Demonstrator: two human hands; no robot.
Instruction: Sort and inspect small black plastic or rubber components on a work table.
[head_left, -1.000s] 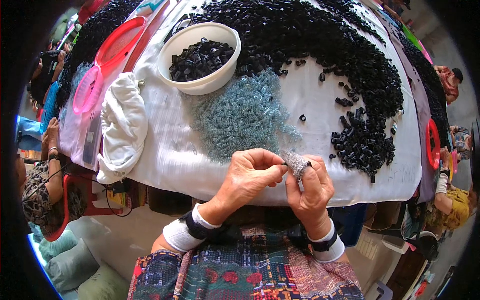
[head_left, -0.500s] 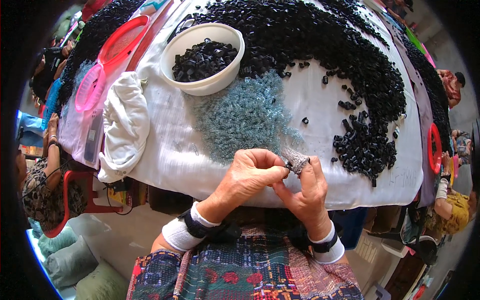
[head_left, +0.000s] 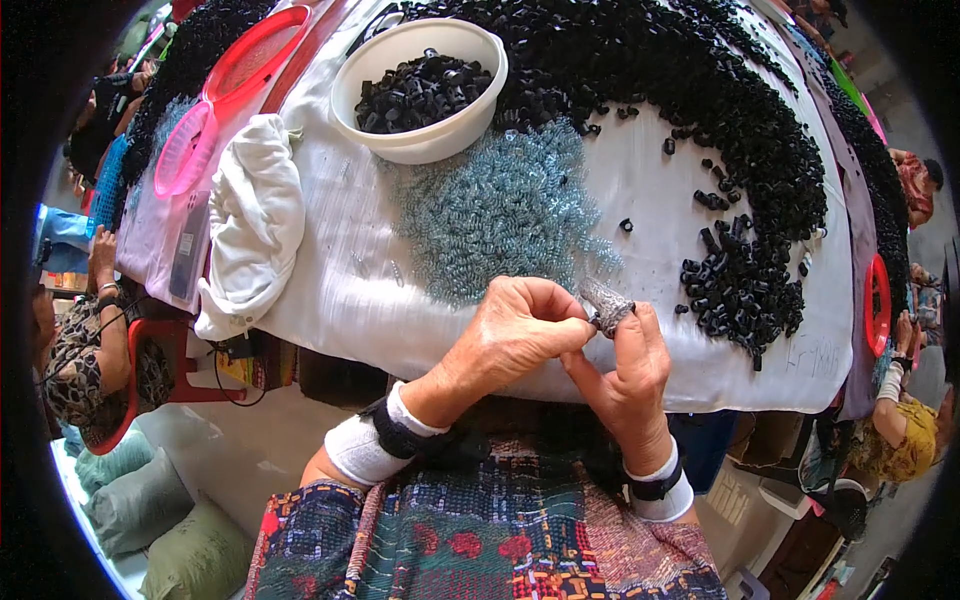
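My left hand [head_left: 515, 328] is closed in a pinch, thumb and forefinger on a small black part [head_left: 596, 323] that is mostly hidden. Close against it, my right hand [head_left: 632, 372] has its fingers bent inward. A grey speckled knit piece [head_left: 604, 299] sits at the right fingers; whether it is worn or held I cannot make out. Just beyond both hands spreads a heap of small clear bluish springs [head_left: 490, 215]. Past the springs stands a white bowl [head_left: 425, 148] with black plastic parts [head_left: 425, 92] in it.
Black parts [head_left: 690, 90] form a large curved pile across the white-covered table [head_left: 640, 200]. At left lie a bunched white cloth [head_left: 258, 215], a phone [head_left: 187, 255], a pink basket [head_left: 187, 150] and a red sieve [head_left: 255, 60]. Other people sit along both sides.
Both hands, still together, shift slightly to the right relative to the springs and the view. Table things appear a little higher in the picture. The knit piece tilts more sideways.
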